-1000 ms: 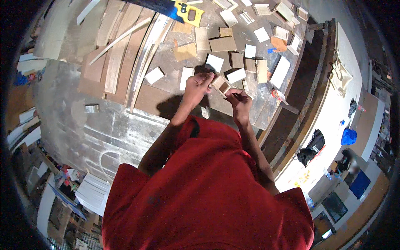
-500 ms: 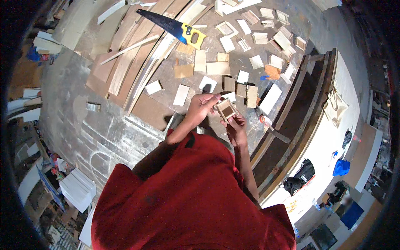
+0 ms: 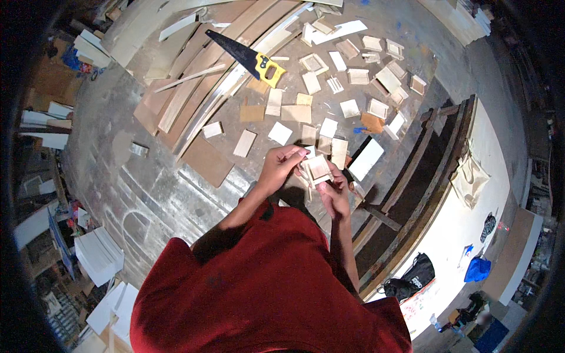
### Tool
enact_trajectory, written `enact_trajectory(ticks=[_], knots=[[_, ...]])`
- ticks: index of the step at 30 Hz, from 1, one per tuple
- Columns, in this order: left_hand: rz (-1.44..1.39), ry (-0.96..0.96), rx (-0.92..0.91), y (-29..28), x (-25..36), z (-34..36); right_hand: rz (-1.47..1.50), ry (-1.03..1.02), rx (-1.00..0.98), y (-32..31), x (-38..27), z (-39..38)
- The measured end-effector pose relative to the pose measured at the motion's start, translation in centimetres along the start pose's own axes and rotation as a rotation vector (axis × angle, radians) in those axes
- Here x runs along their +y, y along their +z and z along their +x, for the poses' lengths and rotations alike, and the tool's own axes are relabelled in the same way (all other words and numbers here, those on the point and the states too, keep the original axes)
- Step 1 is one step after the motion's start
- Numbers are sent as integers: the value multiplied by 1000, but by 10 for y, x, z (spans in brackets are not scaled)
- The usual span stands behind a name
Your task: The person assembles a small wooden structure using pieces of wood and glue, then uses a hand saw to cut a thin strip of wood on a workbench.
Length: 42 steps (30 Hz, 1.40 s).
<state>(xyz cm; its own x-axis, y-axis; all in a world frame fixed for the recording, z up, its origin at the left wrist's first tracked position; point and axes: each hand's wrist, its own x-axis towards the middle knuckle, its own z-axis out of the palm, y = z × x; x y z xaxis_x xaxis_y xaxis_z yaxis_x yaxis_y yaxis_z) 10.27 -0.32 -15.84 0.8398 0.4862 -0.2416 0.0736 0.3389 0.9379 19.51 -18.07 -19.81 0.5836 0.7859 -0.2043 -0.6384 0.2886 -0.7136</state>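
A small, shallow wooden box (image 3: 318, 169) with raised rims faces up in front of my body. My right hand (image 3: 336, 195) is closed around its lower right side, thumb near the rim. At the box's upper left corner is my left hand (image 3: 279, 169), thumb and fingers pinched together. What sits between those fingertips is too small to make out. Beyond the hands, pale wooden pieces lie on the floor, among them a tan block (image 3: 339, 153) and a white panel (image 3: 366, 159).
A handsaw (image 3: 246, 59) with a yellow handle rests across long boards (image 3: 197, 88) at the upper left. Several small box frames (image 3: 359, 76) are scattered ahead. On the right stands a white-topped bench (image 3: 435, 229) bearing a cloth bag (image 3: 469, 181) and a black pouch (image 3: 415, 275).
The small box has turned so that its open face shows more fully. Both hands stay at it and sit slightly lower in the picture. The whole view has shifted a little.
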Motion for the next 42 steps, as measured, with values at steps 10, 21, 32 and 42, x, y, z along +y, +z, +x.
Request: enact_trajectory(ticks=[10, 21, 32, 42], knots=[[-67, 114, -84, -21, 17, 15, -61, 77, -55, 11, -27, 41], [22, 228, -257, -105, 44, 70, 301, 71, -19, 34, 21, 103], [-14, 123, -339, -141, 46, 87, 263, 158, 25, 56, 34, 125], [140, 181, -333, -134, 30, 70, 190, 169, 57, 57, 34, 100]])
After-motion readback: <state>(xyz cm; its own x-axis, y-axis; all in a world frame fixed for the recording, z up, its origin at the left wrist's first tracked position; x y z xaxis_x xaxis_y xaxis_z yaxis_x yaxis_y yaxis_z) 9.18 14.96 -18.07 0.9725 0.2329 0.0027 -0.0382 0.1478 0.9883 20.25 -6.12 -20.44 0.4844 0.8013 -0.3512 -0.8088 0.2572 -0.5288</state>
